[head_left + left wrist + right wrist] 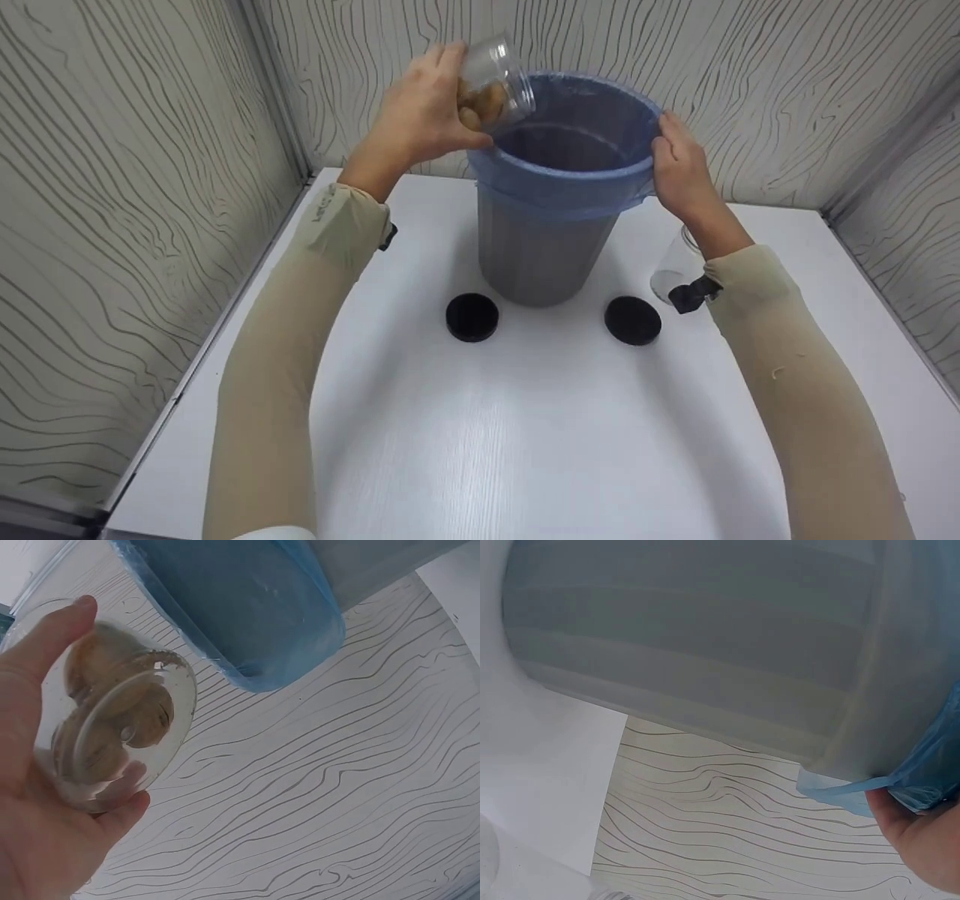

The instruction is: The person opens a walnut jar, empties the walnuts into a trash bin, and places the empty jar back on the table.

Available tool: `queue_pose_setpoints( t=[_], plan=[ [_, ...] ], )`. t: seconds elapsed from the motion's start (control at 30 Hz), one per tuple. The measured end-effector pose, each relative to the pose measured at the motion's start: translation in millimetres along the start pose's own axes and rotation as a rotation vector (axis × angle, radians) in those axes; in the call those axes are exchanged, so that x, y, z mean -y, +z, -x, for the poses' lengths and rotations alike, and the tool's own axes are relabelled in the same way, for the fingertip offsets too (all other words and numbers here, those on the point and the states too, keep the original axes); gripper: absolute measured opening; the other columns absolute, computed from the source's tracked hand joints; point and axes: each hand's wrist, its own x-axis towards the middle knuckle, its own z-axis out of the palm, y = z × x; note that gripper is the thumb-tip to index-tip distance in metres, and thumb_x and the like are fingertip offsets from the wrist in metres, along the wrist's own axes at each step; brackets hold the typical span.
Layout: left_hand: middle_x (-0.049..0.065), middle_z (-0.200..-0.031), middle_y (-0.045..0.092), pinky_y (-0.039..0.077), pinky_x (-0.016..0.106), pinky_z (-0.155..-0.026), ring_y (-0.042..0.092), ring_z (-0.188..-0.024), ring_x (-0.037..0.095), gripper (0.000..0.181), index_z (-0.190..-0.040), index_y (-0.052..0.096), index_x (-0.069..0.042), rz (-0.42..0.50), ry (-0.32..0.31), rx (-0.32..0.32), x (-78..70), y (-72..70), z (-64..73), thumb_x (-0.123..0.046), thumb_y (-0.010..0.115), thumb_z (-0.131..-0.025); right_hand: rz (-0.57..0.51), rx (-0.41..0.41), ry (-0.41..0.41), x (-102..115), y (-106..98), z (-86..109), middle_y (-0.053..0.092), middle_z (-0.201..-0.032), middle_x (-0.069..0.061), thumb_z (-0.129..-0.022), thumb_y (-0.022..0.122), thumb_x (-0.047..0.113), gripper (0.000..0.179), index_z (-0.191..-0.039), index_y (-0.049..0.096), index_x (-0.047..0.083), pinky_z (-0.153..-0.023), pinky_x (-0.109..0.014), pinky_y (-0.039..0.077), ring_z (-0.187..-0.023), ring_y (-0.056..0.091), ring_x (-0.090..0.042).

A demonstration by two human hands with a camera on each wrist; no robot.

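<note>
My left hand (420, 109) grips a clear jar (486, 61), tilted with its mouth toward the opening of a grey bin (536, 251). Several brown rounded pieces (484, 103) lie inside the jar; the left wrist view shows them through its clear base (124, 739). A blue bag (555, 191) lines the bin and folds down over its rim. On the bin's right side, my right hand (684, 165) holds the rim and bag, thumb outside. In the right wrist view, the blue plastic (840, 791) bunches around that hand, partly covering its fingers.
Two round black lids, a left one (472, 317) and a right one (634, 320), lie on the white table (480, 435) before the bin. A second clear jar (670, 274) sits under my right wrist. Patterned walls (360, 45) enclose the table's back and sides.
</note>
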Motion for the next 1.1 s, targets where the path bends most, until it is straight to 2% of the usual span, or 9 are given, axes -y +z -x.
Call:
queue_pose_setpoints(
  t=[0.23, 0.6, 0.93, 1.1],
  plan=[
    [0.008, -0.137, 0.040, 0.035, 0.033, -0.102, 0.039, -0.123, 0.023, 0.094, -0.145, 0.026, -0.009, -0.132, 0.066, -0.002, -3.6, -0.2, -7.2, -0.047, 0.075, -0.074, 0.006, -0.007, -0.002, 0, 1, 1.0, 0.016, -0.155, -0.017, -0.100, 0.021, 0.021, 0.054, -0.147, 0.022, -0.005, -0.112, -0.028, 0.006, -0.142, 0.009, -0.023],
    [0.017, -0.135, 0.041, 0.032, 0.037, -0.105, 0.039, -0.125, 0.031, 0.095, -0.143, 0.027, -0.001, -0.312, 0.171, -0.039, -5.7, 0.6, -12.1, -0.045, 0.077, -0.074, -0.001, -0.017, -0.013, 1, 3, -0.1, 0.017, -0.154, -0.018, -0.100, 0.022, 0.021, 0.054, -0.146, 0.023, -0.006, -0.112, -0.028, 0.006, -0.142, 0.010, -0.023],
    [0.019, -0.132, 0.045, 0.033, 0.040, -0.104, 0.042, -0.121, 0.035, 0.088, -0.140, 0.032, 0.002, -0.381, 0.244, -0.055, -6.0, 2.2, -15.5, -0.036, 0.077, -0.075, -0.016, -0.004, 0.005, 1, 4, 1.8, 0.013, -0.155, -0.015, -0.100, 0.020, 0.022, 0.054, -0.147, 0.020, -0.005, -0.112, -0.026, 0.005, -0.143, 0.007, -0.021],
    [0.019, -0.129, 0.047, 0.032, 0.040, -0.104, 0.044, -0.120, 0.035, 0.082, -0.138, 0.033, 0.002, -0.413, 0.252, -0.064, -7.8, 2.8, -17.0, -0.032, 0.076, -0.076, -0.004, -0.003, 0.008, 2, 4, 1.3, 0.014, -0.155, -0.015, -0.100, 0.020, 0.023, 0.054, -0.147, 0.021, -0.004, -0.112, -0.027, 0.005, -0.143, 0.007, -0.021]
  ],
)
